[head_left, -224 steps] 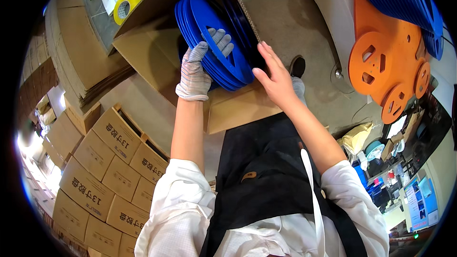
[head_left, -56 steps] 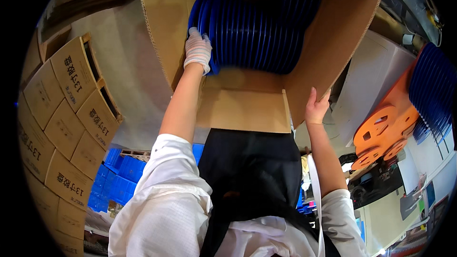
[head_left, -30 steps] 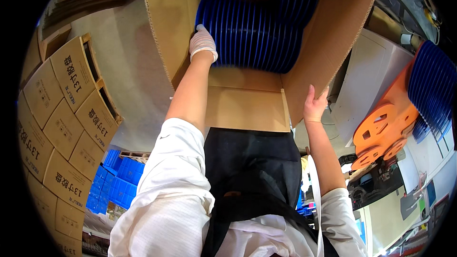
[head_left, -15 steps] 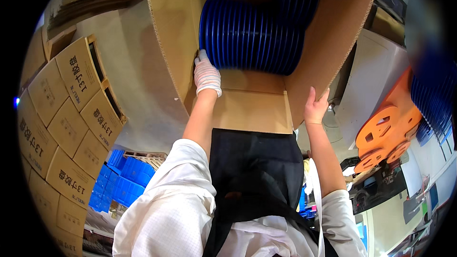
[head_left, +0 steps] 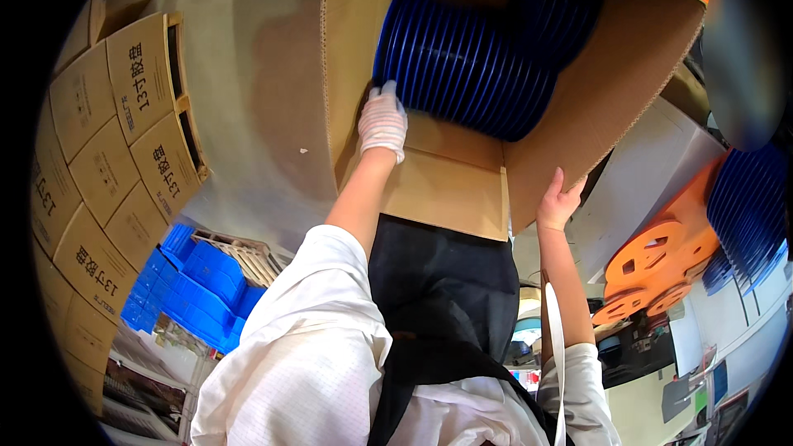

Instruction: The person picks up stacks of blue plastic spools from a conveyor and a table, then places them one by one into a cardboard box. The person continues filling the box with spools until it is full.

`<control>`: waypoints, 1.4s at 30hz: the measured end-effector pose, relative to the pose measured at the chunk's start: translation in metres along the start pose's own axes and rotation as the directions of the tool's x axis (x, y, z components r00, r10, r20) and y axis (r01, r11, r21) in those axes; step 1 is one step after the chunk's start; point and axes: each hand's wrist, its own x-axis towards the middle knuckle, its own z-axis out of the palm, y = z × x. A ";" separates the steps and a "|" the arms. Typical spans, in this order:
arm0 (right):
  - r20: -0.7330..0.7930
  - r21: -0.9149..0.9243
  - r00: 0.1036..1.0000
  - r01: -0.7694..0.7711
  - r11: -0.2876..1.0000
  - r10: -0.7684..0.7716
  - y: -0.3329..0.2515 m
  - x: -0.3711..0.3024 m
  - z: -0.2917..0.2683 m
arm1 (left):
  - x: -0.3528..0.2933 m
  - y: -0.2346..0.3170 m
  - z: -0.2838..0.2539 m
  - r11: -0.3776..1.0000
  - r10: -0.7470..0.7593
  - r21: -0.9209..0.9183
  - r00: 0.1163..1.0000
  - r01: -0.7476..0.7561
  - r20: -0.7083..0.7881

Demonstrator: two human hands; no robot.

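Note:
A large open cardboard box (head_left: 450, 190) stands in front of me. Inside it lies a row of dark blue, ribbed plastic reels (head_left: 462, 62), packed side by side. A second row of blue reels (head_left: 562, 8) sits behind on the right, partly in shadow. My left hand (head_left: 383, 122), in a white knit glove, reaches into the box along its left wall. Its outstretched fingers touch the lower left end of the near row. My bare right hand (head_left: 560, 202) grips the edge of the box's right side, thumb up; the other fingers are partly hidden behind the cardboard.
Stacked closed cartons (head_left: 107, 165) stand on the left. Below them are blue plastic bins (head_left: 198, 289) and a wooden pallet (head_left: 239, 254). On the right are orange reels (head_left: 648, 256), more blue reels (head_left: 747, 206) and a pale grey panel (head_left: 652, 165) beside the box.
The box and both my hands have shifted right in the view, and the box looks slightly turned. Each hand keeps its place, left at the reels, right at the box edge.

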 end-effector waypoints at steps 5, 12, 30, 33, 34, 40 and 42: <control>0.008 0.004 1.000 -0.009 1.000 0.009 -0.007 0.000 0.000 | 0.033 0.019 -0.003 0.998 0.004 0.058 1.000 -0.004 -0.013; 0.004 -0.038 0.999 0.039 0.999 -0.039 -0.005 0.000 -0.001 | 0.064 0.043 -0.029 0.975 -0.219 0.111 0.919 0.193 0.328; -0.001 0.006 0.996 0.086 0.996 -0.086 0.002 0.002 -0.001 | 0.061 0.037 0.014 0.984 -0.155 -0.039 0.944 0.173 0.291; 0.007 0.015 0.998 0.068 0.998 -0.069 0.001 0.002 -0.002 | 0.067 0.025 0.023 0.994 -0.092 -0.032 0.974 0.100 0.206; 0.005 0.006 0.998 0.066 0.998 -0.066 0.003 0.002 -0.002 | 0.068 0.025 0.021 0.996 -0.084 -0.004 0.975 0.087 0.204; 0.021 -0.017 0.998 0.058 0.998 -0.058 0.005 0.001 -0.003 | 0.061 0.018 0.018 0.992 -0.123 0.008 0.988 0.123 0.098; 0.026 -0.034 0.999 0.031 0.999 -0.030 0.002 0.000 -0.004 | 0.043 0.021 0.009 0.997 -0.075 0.014 0.995 0.074 0.069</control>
